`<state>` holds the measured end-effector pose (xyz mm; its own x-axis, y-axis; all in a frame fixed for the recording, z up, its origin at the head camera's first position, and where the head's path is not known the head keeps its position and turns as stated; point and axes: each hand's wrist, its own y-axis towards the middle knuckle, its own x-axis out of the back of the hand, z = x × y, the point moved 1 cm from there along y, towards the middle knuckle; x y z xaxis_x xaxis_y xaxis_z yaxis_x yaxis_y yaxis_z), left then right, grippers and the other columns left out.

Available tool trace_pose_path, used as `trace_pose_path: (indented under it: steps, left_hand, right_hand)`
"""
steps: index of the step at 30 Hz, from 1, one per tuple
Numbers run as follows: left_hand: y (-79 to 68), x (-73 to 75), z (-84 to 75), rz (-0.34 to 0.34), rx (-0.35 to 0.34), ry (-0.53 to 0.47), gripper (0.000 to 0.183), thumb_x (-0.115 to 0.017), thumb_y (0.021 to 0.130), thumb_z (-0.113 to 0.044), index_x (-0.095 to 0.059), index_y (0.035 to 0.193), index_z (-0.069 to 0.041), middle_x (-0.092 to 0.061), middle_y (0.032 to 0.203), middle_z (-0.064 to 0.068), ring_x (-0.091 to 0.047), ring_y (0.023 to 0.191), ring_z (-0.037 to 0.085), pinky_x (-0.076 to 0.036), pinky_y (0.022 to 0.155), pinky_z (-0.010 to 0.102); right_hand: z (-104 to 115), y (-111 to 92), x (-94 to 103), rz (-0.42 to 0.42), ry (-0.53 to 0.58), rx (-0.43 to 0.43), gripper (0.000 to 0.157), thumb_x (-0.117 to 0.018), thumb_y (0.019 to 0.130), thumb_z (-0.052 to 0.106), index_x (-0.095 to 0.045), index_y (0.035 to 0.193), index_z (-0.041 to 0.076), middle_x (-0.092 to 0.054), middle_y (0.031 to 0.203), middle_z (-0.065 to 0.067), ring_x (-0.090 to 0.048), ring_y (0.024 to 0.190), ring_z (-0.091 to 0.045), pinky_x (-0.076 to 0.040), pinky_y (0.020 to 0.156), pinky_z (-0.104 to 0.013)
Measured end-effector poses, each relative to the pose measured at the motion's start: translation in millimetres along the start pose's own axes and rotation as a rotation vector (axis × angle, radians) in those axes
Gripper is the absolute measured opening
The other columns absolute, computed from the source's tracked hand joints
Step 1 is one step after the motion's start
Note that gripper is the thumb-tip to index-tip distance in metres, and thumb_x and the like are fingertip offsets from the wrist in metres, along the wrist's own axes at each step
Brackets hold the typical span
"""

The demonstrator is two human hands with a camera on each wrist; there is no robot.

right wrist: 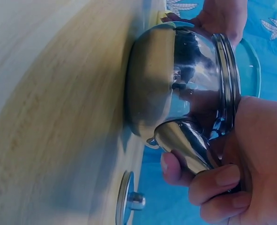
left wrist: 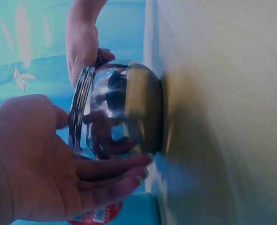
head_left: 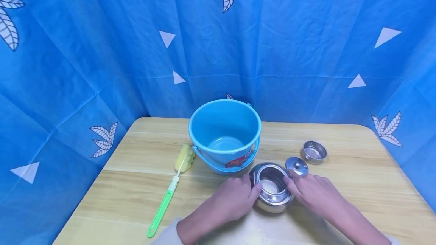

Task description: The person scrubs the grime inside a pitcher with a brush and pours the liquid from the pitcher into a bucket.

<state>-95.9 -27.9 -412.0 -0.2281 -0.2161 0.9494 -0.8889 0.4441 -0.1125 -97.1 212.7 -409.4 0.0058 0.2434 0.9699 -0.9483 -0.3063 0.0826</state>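
Observation:
A shiny steel teapot [head_left: 272,199] stands lidless on the table, its round mouth facing up. My left hand [head_left: 235,197] holds its left side, thumb at the rim and the other fingers stretched along the belly, as the left wrist view shows. On the other side my right hand [head_left: 315,192] grips the teapot's tapered steel spout [right wrist: 185,143], fingers curled round it and thumb by the rim. Just beyond the right hand lies the round lid [head_left: 297,166] with its knob up. A small perforated steel strainer [head_left: 314,152] sits behind the lid.
A blue bucket [head_left: 225,144] with a lowered handle stands close behind the teapot. Left of it lies a sponge brush [head_left: 185,158] with a green handle [head_left: 160,213]. A blue patterned curtain [head_left: 289,48] hangs around the wooden table [head_left: 119,184].

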Motion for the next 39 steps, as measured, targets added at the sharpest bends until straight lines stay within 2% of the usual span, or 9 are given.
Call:
trace_pose_path:
  steps: [5, 10, 12, 15, 17, 22, 28, 33, 39]
  left_hand:
    - [-4.1, -0.8, 11.1, -0.049, -0.013, -0.133, 0.07, -0.027, 0.109, -0.058, -0.062, 0.138, -0.005, -0.073, 0.112, 0.008, -0.072, 0.109, 0.021, -0.06, 0.092, 0.041]
    - [-9.3, 2.3, 18.4, -0.051, -0.007, -0.153, 0.074, -0.022, 0.108, -0.064, -0.06, 0.141, -0.008, -0.072, 0.12, 0.006, -0.07, 0.111, 0.018, -0.06, 0.095, 0.042]
    - [-10.9, 3.7, 21.1, -0.057, -0.008, -0.151, 0.072, -0.023, 0.108, -0.062, -0.062, 0.136, -0.009, -0.072, 0.111, 0.004, -0.069, 0.103, 0.016, -0.06, 0.09, 0.039]
    - [-12.7, 4.8, 24.8, -0.077, -0.03, -0.138, 0.059, -0.028, 0.111, -0.054, -0.067, 0.122, -0.011, -0.063, 0.086, -0.004, -0.062, 0.082, 0.012, -0.056, 0.074, 0.032]
    - [-14.5, 4.5, 27.0, -0.099, -0.049, -0.129, 0.05, -0.033, 0.112, -0.046, -0.069, 0.114, -0.012, -0.06, 0.08, -0.006, -0.061, 0.078, 0.012, -0.054, 0.07, 0.032]
    - [-20.4, 3.6, 33.0, -0.14, -0.065, -0.088, 0.044, -0.043, 0.11, -0.038, -0.069, 0.126, -0.007, -0.077, 0.114, 0.005, -0.075, 0.106, 0.024, -0.062, 0.089, 0.039]
    - [-25.4, 6.9, 45.3, -0.161, -0.063, -0.047, 0.036, -0.052, 0.106, -0.035, -0.071, 0.116, -0.006, -0.075, 0.094, 0.004, -0.075, 0.089, 0.021, -0.061, 0.075, 0.035]
    - [-30.9, 8.2, 57.5, -0.182, -0.047, -0.02, 0.03, -0.056, 0.104, -0.034, -0.072, 0.106, -0.009, -0.071, 0.084, 0.002, -0.072, 0.08, 0.019, -0.059, 0.068, 0.033]
    - [-41.6, 7.0, 73.5, -0.196, 0.012, 0.013, 0.029, -0.059, 0.102, -0.035, -0.072, 0.102, -0.009, -0.073, 0.086, 0.004, -0.072, 0.082, 0.021, -0.059, 0.067, 0.036]
  right_hand:
    - [-1, 0, -1.0, 0.003, 0.002, -0.001, 0.022, -0.05, 0.107, 0.042, -0.056, 0.094, 0.026, -0.049, 0.073, 0.009, -0.044, 0.058, -0.011, -0.038, 0.049, -0.031]
    - [-1, 0, -1.2, 0.001, -0.004, -0.003, 0.022, -0.05, 0.107, 0.042, -0.055, 0.093, 0.026, -0.048, 0.073, 0.009, -0.044, 0.058, -0.011, -0.037, 0.049, -0.032]
    - [-1, 0, -1.2, 0.0, -0.012, -0.001, 0.021, -0.05, 0.107, 0.042, -0.055, 0.095, 0.026, -0.049, 0.073, 0.009, -0.044, 0.057, -0.011, -0.037, 0.048, -0.032]
    - [-1, -1, -1.1, -0.003, -0.022, 0.003, 0.02, -0.049, 0.108, 0.041, -0.056, 0.097, 0.026, -0.049, 0.073, 0.009, -0.043, 0.056, -0.012, -0.037, 0.047, -0.031]
    - [-1, -1, -0.7, -0.003, -0.027, 0.009, 0.019, -0.049, 0.108, 0.041, -0.058, 0.099, 0.026, -0.05, 0.074, 0.009, -0.043, 0.056, -0.011, -0.037, 0.046, -0.031]
    - [-1, -1, -0.3, -0.011, -0.035, 0.021, 0.019, -0.05, 0.108, 0.039, -0.059, 0.1, 0.025, -0.05, 0.074, 0.01, -0.041, 0.055, -0.011, -0.037, 0.046, -0.03]
    - [-1, -1, -0.3, -0.015, -0.044, 0.024, 0.017, -0.05, 0.108, 0.039, -0.058, 0.099, 0.026, -0.049, 0.073, 0.01, -0.042, 0.055, -0.011, -0.037, 0.045, -0.03]
    - [-1, -1, 0.4, -0.006, -0.056, 0.03, 0.019, -0.05, 0.108, 0.038, -0.062, 0.105, 0.024, -0.056, 0.076, 0.008, -0.046, 0.056, -0.012, -0.042, 0.047, -0.032]
    - [0, 1, 1.4, 0.026, -0.01, -0.001, 0.024, -0.046, 0.109, 0.043, -0.061, 0.103, 0.025, -0.056, 0.077, 0.007, -0.05, 0.061, -0.012, -0.046, 0.051, -0.034]
